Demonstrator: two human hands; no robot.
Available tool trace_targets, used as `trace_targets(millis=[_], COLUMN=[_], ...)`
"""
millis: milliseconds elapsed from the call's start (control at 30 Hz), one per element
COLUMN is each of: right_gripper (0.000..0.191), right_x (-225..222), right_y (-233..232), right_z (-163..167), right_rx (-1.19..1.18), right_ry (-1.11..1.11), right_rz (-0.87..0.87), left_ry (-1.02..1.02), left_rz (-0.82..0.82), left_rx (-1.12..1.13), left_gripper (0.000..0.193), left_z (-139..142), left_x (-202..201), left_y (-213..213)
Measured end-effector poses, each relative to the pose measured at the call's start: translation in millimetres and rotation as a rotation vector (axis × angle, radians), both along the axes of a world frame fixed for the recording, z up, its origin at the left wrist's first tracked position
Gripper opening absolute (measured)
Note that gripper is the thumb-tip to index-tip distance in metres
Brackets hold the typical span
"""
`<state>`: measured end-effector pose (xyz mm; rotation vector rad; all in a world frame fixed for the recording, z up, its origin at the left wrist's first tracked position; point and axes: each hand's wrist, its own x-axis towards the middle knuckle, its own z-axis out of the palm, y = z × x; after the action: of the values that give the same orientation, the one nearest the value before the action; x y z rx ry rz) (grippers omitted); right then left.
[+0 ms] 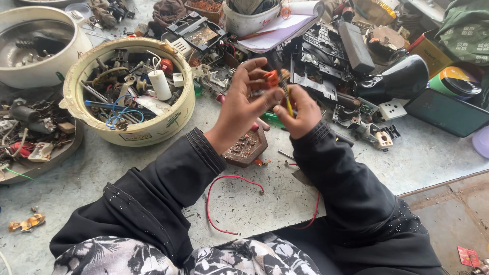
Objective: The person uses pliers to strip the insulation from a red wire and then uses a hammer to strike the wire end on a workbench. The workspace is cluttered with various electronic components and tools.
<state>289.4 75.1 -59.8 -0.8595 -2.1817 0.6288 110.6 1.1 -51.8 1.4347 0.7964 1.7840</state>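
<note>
Orange plastic part (271, 79), light and likely brittle, sat pinched at its edges in my left hand (243, 99) while my right hand (300, 109) gripped a yellow-handled screwdriver (288, 102).

Orange part (271, 79) half hidden by left hand (239, 104); purple lid (482, 141) cut off.

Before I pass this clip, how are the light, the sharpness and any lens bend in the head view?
Head view: soft, even light with faint shadows; left hand and right hand, pinching a small orange part and a yellow-handled tool, look slightly soft; the cream bowl of scrap stays sharp; mild glare on the black glossy casing; slight wide-angle stretch at the edges.
</note>
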Motion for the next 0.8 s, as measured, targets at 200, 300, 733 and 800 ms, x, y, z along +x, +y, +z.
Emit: trace_targets(millis=[200,300,733,800], right_gripper=[0.053,0.055,0.06,0.061], right_x=[4.7,5.6,7.4,11.4], right_y=[3.1,-0.4,1.0,4.5], right_z=[2.0,0.5,3.8,6.7], right_rx=[0.27,0.323,0.244,0.255], right_ry=[-0.057,-0.053,-0.066,-0.166], right_rz=[-0.005,-0.02,0.075,-0.001], left_ry=[-0.168,-0.276,-0.449,-0.464], left_rz=[-0.153,-0.253,-0.135,-0.104], left_rx=[-0.12,-0.155,-0.116,-0.111], left_gripper=[0.036,0.035,0.024,0.022], left_z=[-7.7,-11.8,-3.3,0.8], left_x=[-13.0,-13.5,-40.9,-45.1], left_y=[8.3,13.4,21.4,21.8])
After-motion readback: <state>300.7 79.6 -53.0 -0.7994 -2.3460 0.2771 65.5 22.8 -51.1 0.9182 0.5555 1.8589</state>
